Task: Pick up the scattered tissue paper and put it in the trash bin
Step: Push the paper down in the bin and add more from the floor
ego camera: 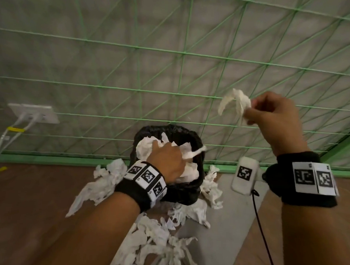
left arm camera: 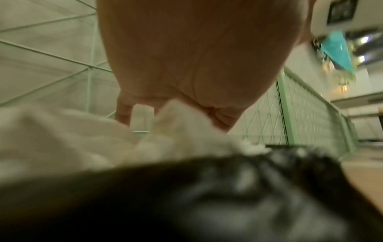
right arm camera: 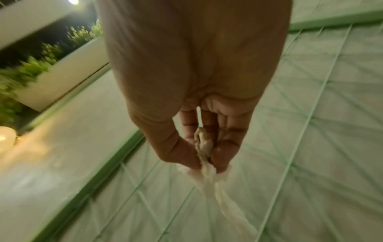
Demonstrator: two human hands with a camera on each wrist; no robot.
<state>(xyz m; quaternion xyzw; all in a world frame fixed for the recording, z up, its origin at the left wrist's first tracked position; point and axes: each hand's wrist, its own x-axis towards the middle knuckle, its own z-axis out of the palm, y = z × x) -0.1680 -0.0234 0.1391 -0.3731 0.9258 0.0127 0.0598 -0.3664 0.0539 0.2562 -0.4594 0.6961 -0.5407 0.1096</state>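
The trash bin [ego camera: 192, 137], lined with a black bag, stands on the floor against the wall, with white tissue [ego camera: 145, 147] heaped inside. My left hand [ego camera: 166, 154] reaches down into it with curled fingers, gripping tissue whose twisted end [ego camera: 196, 153] sticks out to the right. In the left wrist view my left hand [left arm camera: 176, 65] curls over tissue [left arm camera: 62, 134] above the blurred black bag [left arm camera: 207, 196]. My right hand [ego camera: 251, 113], raised up right of the bin, pinches a limp tissue [ego camera: 234, 103]. The right wrist view shows this tissue [right arm camera: 219, 193] hanging from my right hand [right arm camera: 205, 157].
Several crumpled tissues lie around the bin, at its left [ego camera: 105, 181], its right [ego camera: 212, 186] and in front [ego camera: 161, 240]. A wall socket [ego camera: 33, 112] with white cables is at the left. Green netting [ego camera: 172, 72] covers the wall. A black cord [ego camera: 260, 222] hangs by my right wrist.
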